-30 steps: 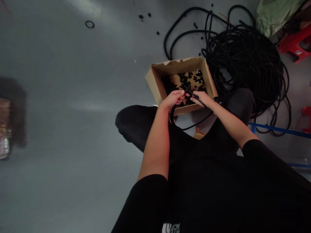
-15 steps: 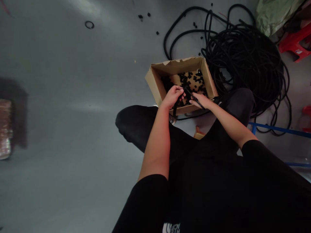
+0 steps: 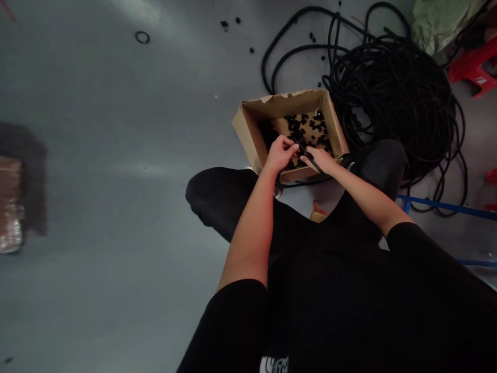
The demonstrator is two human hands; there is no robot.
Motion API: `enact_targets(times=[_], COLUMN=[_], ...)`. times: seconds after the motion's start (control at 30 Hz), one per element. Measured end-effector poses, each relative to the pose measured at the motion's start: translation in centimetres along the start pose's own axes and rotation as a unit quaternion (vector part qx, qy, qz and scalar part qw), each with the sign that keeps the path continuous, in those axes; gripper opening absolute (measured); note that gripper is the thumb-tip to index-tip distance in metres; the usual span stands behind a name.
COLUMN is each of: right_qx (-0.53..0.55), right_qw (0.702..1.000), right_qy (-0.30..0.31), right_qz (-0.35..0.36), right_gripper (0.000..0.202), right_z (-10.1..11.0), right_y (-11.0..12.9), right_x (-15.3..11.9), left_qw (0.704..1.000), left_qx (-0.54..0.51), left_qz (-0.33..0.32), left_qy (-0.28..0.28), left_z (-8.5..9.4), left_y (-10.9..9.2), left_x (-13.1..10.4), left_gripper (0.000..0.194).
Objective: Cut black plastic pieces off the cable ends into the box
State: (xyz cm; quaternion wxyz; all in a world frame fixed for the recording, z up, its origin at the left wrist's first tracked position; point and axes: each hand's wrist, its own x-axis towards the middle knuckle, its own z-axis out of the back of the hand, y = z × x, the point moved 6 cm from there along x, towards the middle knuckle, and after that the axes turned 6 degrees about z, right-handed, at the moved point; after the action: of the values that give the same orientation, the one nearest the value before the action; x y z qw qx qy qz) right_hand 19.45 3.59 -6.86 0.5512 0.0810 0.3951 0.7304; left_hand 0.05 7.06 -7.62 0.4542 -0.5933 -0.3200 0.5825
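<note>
My left hand point(image 3: 280, 153) is closed, thumb and fingers pinched on a black rubber hose, over the near side of an open cardboard box point(image 3: 251, 135). The hose is mostly hidden by the hand. Close on its right, my right hand point(image 3: 321, 159) is wrapped round a slim black tool that looks like scissors point(image 3: 312, 159). The blades point up and left to the fingertips of my left hand. Inside the box lie many short black pieces point(image 3: 294, 124), scattered over its floor.
A large tangled coil of black hose point(image 3: 399, 93) lies right of the box. Small black bits point(image 3: 251, 50) and a black ring point(image 3: 142, 37) are on the grey floor. At right are a red stool point(image 3: 471, 67) and a blue metal frame point(image 3: 446, 203). My knees flank the box.
The scissors' blades look closer together and the hands have drawn slightly nearer. Less of the hose shows below my left hand. The box and the coil stay in place.
</note>
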Motion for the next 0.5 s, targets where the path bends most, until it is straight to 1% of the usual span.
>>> enact_targets(times=[0.1,0.23,0.3,0.43,0.5], right_qx=[0.0,0.026,0.035,0.063,0.058], right_qw=[1.0,1.0,0.999,0.998,0.998], right_qy=[-0.005,-0.016,-0.019,-0.016,-0.018], right_qz=[-0.006,-0.001,0.006,0.028,0.029], right_gripper=[0.029,0.024,0.025,0.027,0.026], right_z=[0.2,0.5,0.6,0.4,0.5], right_y=[0.3,0.3,0.1,-0.2,-0.3], right_x=[-0.2,-0.2,-0.1,0.2,0.3], left_qw=[0.999,0.999,0.999,0.997,0.996], left_qx=[0.016,0.039,0.032,-0.016,-0.028], left_qz=[-0.006,-0.02,-0.018,0.032,0.045], left_qy=[-0.029,-0.028,-0.008,0.062,0.071], left_z=[0.3,0.3,0.0,-0.9,-0.9], left_y=[-0.2,-0.7,-0.7,0.0,0.2], left_x=[0.0,0.0,-0.1,-0.4,-0.4], left_gripper=[0.075,0.065,0.061,0.049,0.045])
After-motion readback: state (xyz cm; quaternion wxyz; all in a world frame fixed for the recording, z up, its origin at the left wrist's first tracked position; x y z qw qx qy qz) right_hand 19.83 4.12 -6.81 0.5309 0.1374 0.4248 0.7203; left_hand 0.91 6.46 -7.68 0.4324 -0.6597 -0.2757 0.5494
